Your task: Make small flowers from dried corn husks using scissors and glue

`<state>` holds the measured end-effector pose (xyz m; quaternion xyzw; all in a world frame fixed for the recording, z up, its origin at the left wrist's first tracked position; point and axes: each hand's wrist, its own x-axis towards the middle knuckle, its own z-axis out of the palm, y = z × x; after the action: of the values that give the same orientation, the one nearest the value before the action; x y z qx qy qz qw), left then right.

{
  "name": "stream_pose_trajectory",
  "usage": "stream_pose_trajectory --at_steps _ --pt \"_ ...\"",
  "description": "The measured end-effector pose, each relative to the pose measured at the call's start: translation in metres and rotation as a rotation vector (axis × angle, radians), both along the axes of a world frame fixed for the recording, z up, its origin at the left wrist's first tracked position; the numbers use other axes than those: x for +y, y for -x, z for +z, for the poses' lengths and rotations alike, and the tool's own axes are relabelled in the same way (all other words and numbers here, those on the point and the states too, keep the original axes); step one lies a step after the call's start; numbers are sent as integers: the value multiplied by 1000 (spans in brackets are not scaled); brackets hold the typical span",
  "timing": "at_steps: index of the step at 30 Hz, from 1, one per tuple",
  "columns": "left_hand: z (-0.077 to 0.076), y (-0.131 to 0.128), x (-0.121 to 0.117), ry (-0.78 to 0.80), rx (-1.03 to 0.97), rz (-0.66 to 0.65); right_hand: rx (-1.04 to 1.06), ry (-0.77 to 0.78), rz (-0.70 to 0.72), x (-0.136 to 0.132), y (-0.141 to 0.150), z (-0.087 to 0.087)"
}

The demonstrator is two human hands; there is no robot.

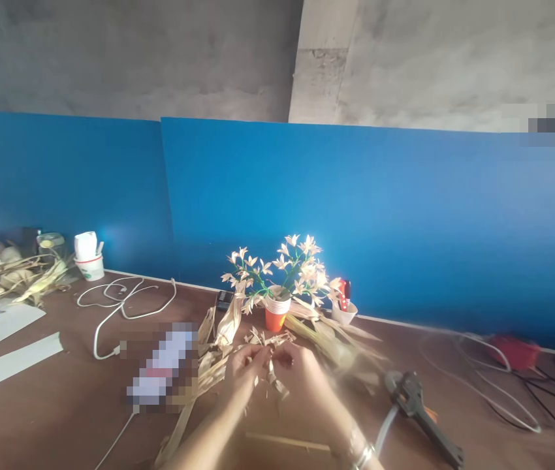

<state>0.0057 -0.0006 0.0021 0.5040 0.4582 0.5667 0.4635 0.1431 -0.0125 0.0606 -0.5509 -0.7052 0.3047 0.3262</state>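
Observation:
My left hand and my right hand meet low in the middle, fingers closed in a pinch. Between them, pale shreds of dried corn husk show; my fingers cover most of what they grip. Small cut husk bits lie just past my fingertips. Behind these stands an orange and white paper cup with husk flowers on green stems. Dried husks spread to both sides, a bundle on the right and loose leaves on the left.
A glue gun lies at right, near cables and a red object. At left are a blurred-out power strip, a white cord, a cup and more husks. A blue partition edges the table.

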Motion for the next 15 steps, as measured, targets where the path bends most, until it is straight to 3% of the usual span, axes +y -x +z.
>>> stream_pose_trajectory --at_steps 3,7,12,15 --pt "7 2 -2 101 -18 -42 -203 -107 -35 -6 -2 8" --pt "18 7 -6 93 50 -232 -19 -204 116 -12 -5 16" --pt "22 10 -10 40 134 -410 152 -22 227 -9 -15 13" --pt "20 8 -10 -42 265 -300 141 72 172 -2 -22 4"
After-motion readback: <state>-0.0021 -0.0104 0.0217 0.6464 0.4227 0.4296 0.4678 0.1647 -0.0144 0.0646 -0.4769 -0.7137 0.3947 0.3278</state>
